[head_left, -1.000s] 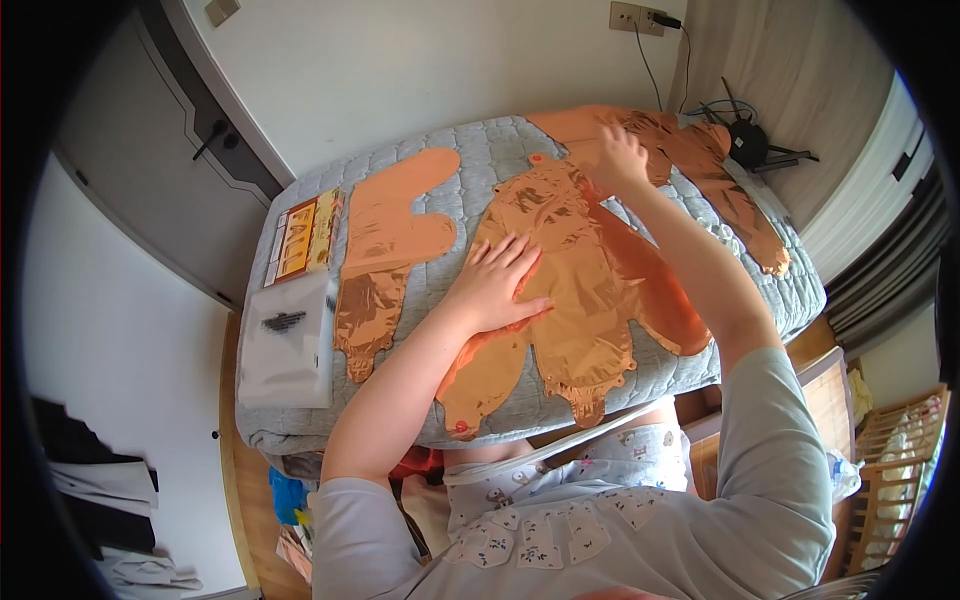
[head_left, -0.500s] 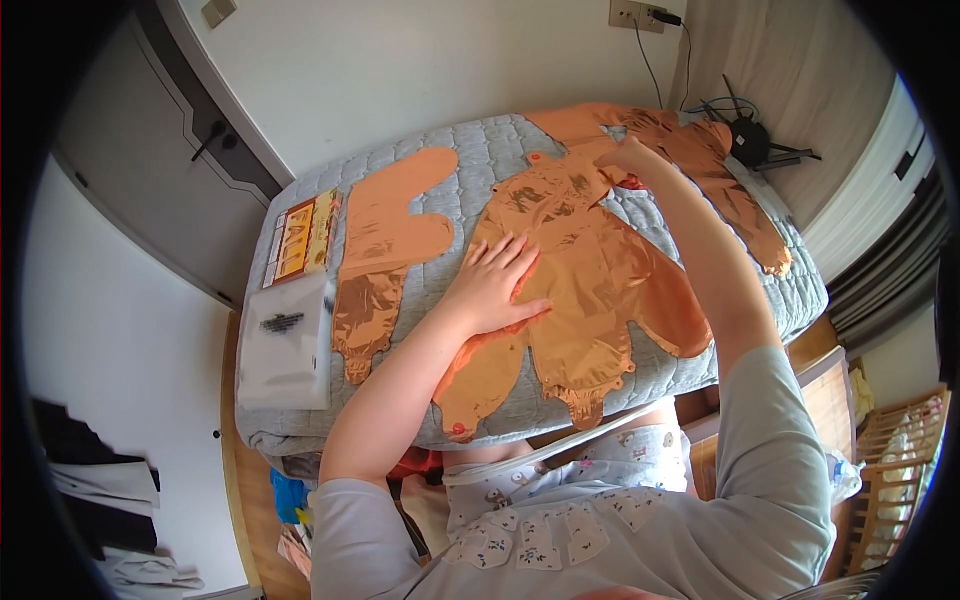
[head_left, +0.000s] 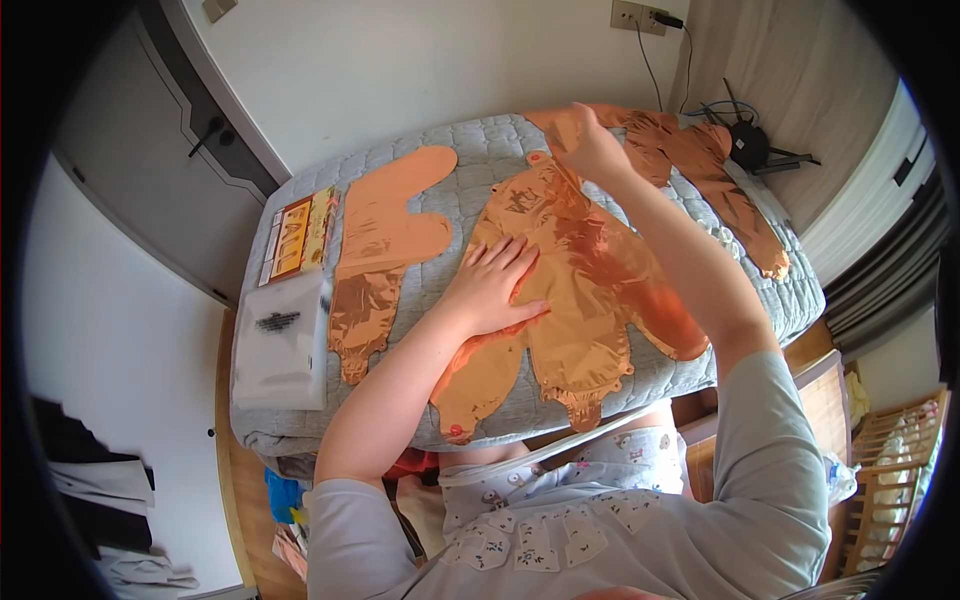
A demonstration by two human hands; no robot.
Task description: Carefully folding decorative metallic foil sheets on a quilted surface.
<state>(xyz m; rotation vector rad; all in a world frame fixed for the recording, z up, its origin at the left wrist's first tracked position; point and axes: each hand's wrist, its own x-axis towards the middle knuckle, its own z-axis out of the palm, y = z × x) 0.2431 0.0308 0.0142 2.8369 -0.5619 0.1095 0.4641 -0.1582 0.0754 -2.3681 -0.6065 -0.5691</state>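
A large flat, uninflated copper-orange foil balloon point(head_left: 580, 335) lies across the middle of the bed, with lobes and small tabs along its near edge. My left hand point(head_left: 497, 285) rests palm-down on it, fingers spread. Farther off to the right, my right hand point(head_left: 600, 152) is closed on the far part of the foil, which is lifted and slightly blurred; the fingertips are partly hidden. To the left lies another flat foil piece point(head_left: 395, 225) of the same colour. More copper foil point(head_left: 655, 145) lies along the bed's far right edge.
The bed point(head_left: 480, 150) has a grey quilted cover. A printed card point(head_left: 305, 235) and a clear plastic packet point(head_left: 283, 345) lie at its left side. A black router point(head_left: 750, 145) with antennas and cables sits at the far right corner. A door point(head_left: 165, 150) stands at the left.
My right hand has moved left, drawing the far foil with it; the right side of the foil has shifted and creased. My left hand has stayed in place.
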